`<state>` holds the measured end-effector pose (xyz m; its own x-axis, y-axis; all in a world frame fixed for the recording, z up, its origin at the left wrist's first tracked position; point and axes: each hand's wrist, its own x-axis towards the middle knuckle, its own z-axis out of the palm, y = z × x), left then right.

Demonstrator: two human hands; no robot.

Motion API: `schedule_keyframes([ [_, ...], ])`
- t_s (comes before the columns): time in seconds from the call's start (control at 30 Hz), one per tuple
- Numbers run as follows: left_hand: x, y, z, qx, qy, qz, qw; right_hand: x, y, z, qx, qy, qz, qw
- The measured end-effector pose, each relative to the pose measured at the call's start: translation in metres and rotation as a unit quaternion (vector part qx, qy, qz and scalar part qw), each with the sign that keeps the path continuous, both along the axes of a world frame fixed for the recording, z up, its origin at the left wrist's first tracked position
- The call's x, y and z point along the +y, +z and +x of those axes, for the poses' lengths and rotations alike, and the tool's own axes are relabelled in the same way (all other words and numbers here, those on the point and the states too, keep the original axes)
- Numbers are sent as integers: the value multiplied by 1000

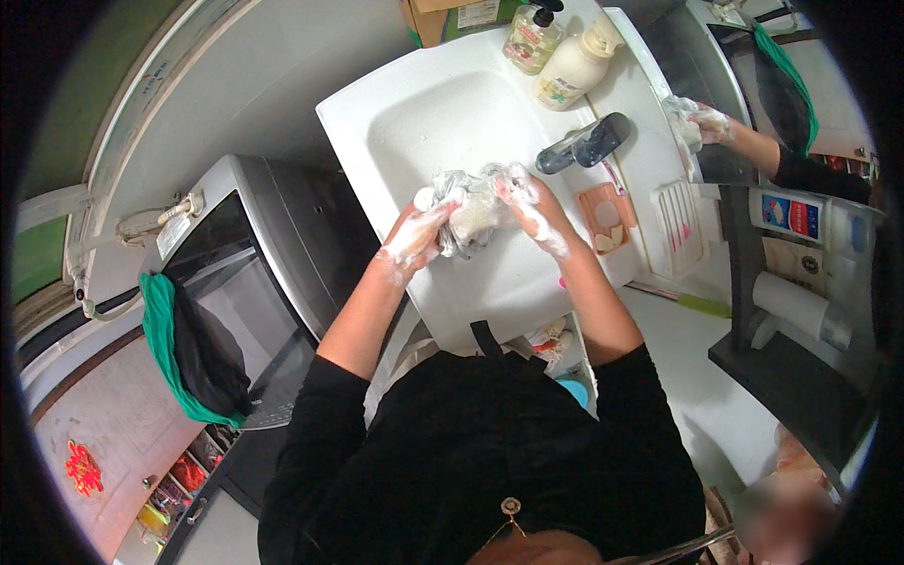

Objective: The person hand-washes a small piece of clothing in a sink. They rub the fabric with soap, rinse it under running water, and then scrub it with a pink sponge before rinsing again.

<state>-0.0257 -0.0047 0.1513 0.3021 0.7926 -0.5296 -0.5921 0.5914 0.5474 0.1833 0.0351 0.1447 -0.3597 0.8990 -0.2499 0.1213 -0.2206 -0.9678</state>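
Note:
Over a white washbasin, my two hands hold a soapy, light grey cloth bunched between them. My left hand grips its left side, with white lather over the fingers and down to the wrist. On the other side my right hand pinches the cloth, and foam runs along that hand to the wrist. The part of the cloth inside my fingers is hidden. The faucet, dark and shiny, juts over the basin's right edge, just beyond my right hand.
A clear pump bottle and a cream bottle stand at the basin's back corner. An orange soap dish and a white rack sit to the right. At left is a washing machine with green-and-black fabric on it. A mirror rises at right.

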Motion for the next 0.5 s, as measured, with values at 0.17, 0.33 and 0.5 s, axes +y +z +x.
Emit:
schedule_keyframes([
  [0.17, 0, -4, 34, -37, 54, -51, 997, -8, 10, -42, -68, -115, 93, 987],
  [0.33, 7, -64, 35, -66, 75, -120, 988, -47, 32, -79, -222, -23, 359, 906],
  [0.5, -1, -15, 64, 29, 46, -147, 988, 25, 2, -46, -340, -59, 228, 910],
])
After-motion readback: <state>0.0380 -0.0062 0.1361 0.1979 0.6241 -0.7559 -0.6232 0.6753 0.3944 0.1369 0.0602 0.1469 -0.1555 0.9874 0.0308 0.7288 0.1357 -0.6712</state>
